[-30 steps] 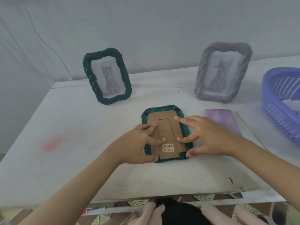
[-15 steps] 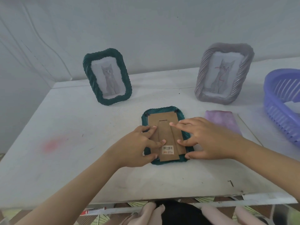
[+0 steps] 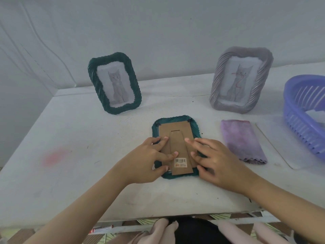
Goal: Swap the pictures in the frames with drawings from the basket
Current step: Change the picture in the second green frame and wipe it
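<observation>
My left hand (image 3: 146, 161) and right hand (image 3: 216, 161) both lie flat and spread on the back of the face-down green frame (image 3: 175, 118). The fingers press on it and grip nothing, and each thumb sits at a near corner of its rim. That frame lies on the table (image 3: 70, 138) right in front of me, and I place everything else from it. I judge the step to be opening the back: the cardboard backing (image 3: 164, 127) is still seated in the rim, with the easel stand (image 3: 177, 143) folded flat on it and a barcode sticker (image 3: 180, 162) near its foot. I can make out small dark tabs at the far corners, one at (image 3: 157, 124). The next move probably calls for turning or sliding those tabs aside with a fingertip and then lifting the backing out without bending it. The near tabs are hidden under my hands. Beyond the frame to the left stands an upright green frame (image 3: 135, 88), and beyond it to the right a grey frame (image 3: 217, 85), each showing a cat picture. A purple cloth (image 3: 241, 140) lies just to its right, and the blue basket (image 3: 299, 124) sits farther right, with a pale sheet (image 3: 314, 114) inside.
</observation>
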